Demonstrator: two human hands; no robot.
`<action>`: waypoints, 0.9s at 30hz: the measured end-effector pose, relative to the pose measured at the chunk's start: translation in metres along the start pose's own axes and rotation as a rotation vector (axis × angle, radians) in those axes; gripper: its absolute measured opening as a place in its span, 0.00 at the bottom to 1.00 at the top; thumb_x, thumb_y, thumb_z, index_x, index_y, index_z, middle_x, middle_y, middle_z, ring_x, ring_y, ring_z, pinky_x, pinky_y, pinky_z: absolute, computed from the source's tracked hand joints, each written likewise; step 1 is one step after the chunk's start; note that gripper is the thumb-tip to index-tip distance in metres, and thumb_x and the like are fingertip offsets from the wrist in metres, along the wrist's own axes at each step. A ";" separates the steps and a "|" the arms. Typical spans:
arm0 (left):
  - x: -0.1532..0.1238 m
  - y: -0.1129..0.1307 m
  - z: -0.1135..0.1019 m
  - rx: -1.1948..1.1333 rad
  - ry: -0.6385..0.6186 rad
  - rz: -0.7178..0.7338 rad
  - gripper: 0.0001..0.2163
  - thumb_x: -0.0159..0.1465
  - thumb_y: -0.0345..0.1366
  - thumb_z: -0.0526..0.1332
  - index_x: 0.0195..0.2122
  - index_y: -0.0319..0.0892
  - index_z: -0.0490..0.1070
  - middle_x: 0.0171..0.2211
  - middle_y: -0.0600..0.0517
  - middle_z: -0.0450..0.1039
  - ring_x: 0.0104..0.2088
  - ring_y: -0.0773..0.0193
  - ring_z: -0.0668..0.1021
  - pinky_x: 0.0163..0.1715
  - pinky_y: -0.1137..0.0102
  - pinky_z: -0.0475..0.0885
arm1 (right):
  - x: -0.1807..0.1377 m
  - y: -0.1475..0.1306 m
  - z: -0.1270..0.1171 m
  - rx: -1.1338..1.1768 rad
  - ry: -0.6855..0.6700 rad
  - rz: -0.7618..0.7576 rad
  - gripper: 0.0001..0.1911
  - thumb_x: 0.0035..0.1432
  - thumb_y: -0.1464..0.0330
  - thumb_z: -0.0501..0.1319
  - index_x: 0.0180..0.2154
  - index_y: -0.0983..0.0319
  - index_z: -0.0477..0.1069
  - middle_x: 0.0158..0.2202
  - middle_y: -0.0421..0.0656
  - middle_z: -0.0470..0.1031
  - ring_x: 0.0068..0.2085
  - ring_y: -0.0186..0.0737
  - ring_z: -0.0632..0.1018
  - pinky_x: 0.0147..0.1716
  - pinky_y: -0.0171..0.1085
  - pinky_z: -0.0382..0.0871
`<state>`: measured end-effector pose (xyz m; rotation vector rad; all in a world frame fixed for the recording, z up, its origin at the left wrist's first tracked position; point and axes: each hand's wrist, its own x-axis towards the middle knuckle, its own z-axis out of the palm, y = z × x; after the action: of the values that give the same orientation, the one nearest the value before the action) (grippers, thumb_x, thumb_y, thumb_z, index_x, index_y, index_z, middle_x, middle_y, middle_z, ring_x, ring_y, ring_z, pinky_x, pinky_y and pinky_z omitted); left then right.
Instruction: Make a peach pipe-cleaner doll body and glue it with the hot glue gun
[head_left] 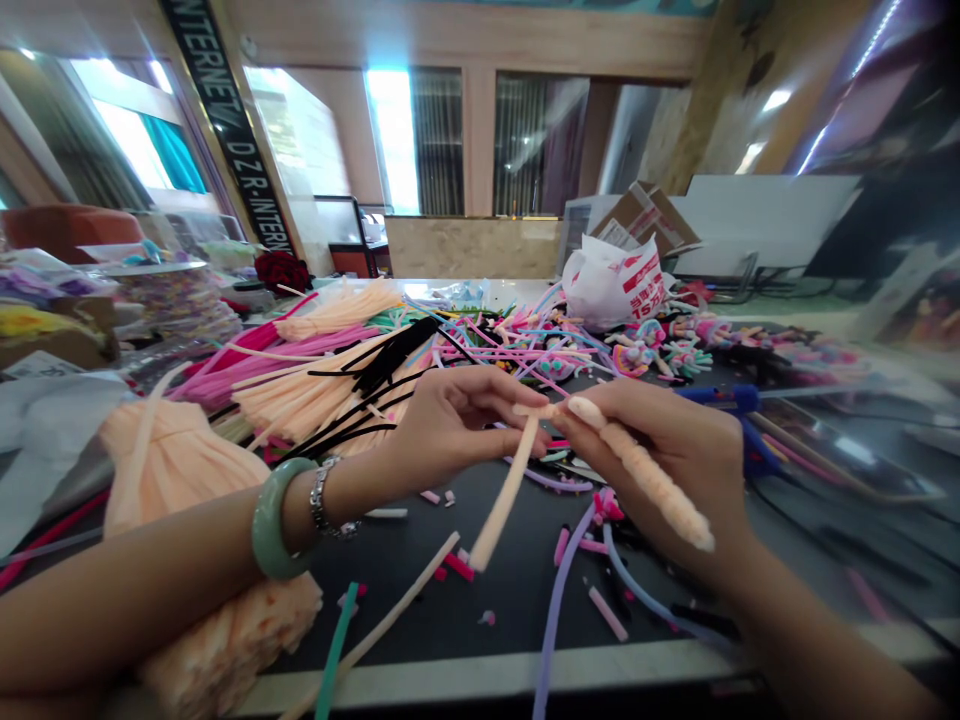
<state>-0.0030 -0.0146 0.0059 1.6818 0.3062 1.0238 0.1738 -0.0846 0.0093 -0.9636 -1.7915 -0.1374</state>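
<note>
Over the dark table, my left hand (471,415) pinches the end of a peach pipe cleaner between thumb and fingers. The loose part of this pipe cleaner (504,497) hangs down toward me. My right hand (660,450) is closed around a peach twisted pipe cleaner piece (652,475), whose thick wound length lies across the back of the fingers. Between the two hands the peach strands meet; how they join is partly hidden by the fingertips. A green bangle (281,518) and a silver bracelet are on my left wrist.
Peach pipe cleaner bundles (180,450) lie left, with black and pink ones behind. Finished-looking colourful pieces (637,350) and a white plastic bag (611,280) stand at the back. A blue-handled tool (720,400) and phone-like device (847,450) lie right. Scraps litter the table (420,600).
</note>
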 end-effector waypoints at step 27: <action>0.005 -0.001 -0.001 0.120 0.068 -0.007 0.09 0.52 0.35 0.69 0.29 0.36 0.72 0.23 0.54 0.72 0.23 0.72 0.73 0.23 0.77 0.70 | -0.002 -0.001 0.005 0.046 -0.043 -0.035 0.03 0.53 0.74 0.64 0.30 0.61 0.72 0.24 0.37 0.73 0.24 0.29 0.71 0.23 0.30 0.62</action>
<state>-0.0005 -0.0103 0.0071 1.7543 0.4248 1.0769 0.1697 -0.0835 0.0054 -0.9093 -1.8431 -0.0977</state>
